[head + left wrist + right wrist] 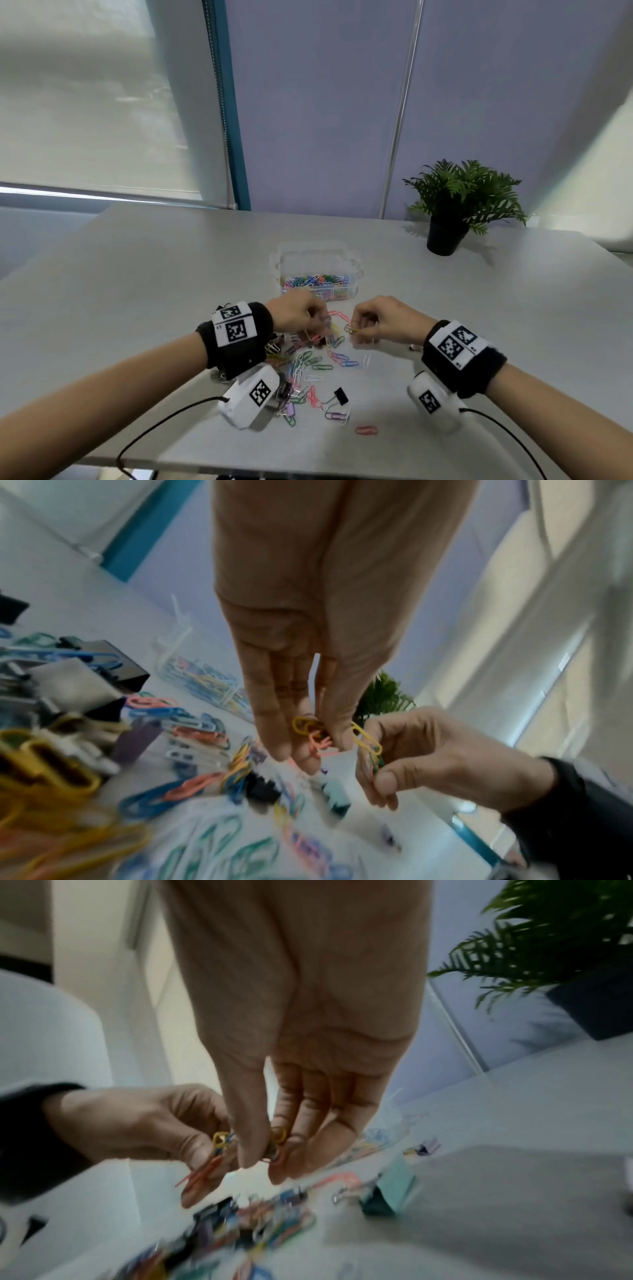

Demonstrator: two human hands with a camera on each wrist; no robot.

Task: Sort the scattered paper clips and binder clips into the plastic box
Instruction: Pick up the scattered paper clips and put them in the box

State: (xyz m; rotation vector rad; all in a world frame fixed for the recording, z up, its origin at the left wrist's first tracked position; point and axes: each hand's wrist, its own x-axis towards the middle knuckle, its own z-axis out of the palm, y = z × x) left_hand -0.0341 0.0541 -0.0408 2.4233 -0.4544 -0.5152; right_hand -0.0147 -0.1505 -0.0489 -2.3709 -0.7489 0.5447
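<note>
A clear plastic box (317, 270) with several coloured paper clips inside stands at mid-table. Just in front of it, both hands hover above a heap of scattered paper clips (308, 363). My left hand (301, 317) pinches a small bunch of yellow and pink paper clips (313, 733). My right hand (376, 323) pinches a few clips, a yellow one (368, 741) sticking out toward the left hand. A black binder clip (339, 397) lies nearer me. More binder clips (113, 664) sit under my left wrist, and a teal one (390, 1194) shows in the right wrist view.
A potted green plant (455, 205) stands at the back right of the grey table (137, 274). A lone pink clip (366, 430) lies near the front edge. Cables run from both wrist cameras off the table's front.
</note>
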